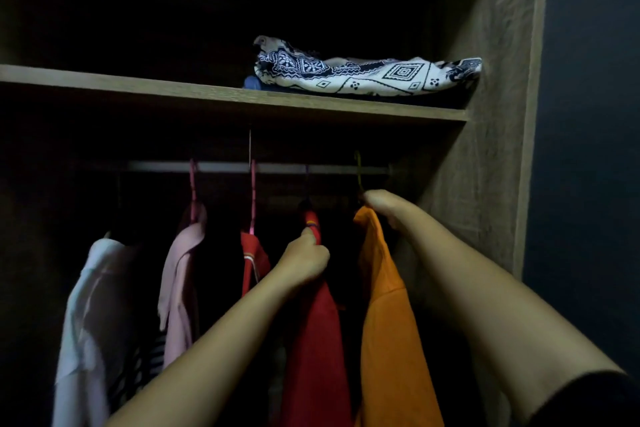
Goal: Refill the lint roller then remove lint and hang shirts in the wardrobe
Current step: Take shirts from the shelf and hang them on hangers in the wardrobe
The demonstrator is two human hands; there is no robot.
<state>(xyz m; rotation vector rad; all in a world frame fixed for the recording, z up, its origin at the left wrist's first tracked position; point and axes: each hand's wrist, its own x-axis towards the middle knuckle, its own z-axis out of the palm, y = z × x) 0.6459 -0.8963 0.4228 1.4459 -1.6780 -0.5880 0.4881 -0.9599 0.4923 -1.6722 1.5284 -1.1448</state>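
In the wardrobe (491, 149) the orange shirt (391, 322) hangs from the rail (277, 168), just right of the red shirt (315, 340). I'd seat its hook (358, 170) fully and keep the shirts apart. My right hand (381, 204) grips the orange collar; my left hand (306, 262) pinches the red shirt's shoulder.

Very dim; wardrobe (485, 149) interior near-black at top & left. Weak light from behind cam catches orange shirt (388, 322), red shirt (315, 340), patterned cloth (367, 74). Soft, noisy, slight blur. Wide-angle bows shelf (138, 87), tilts verticals at rt edge.
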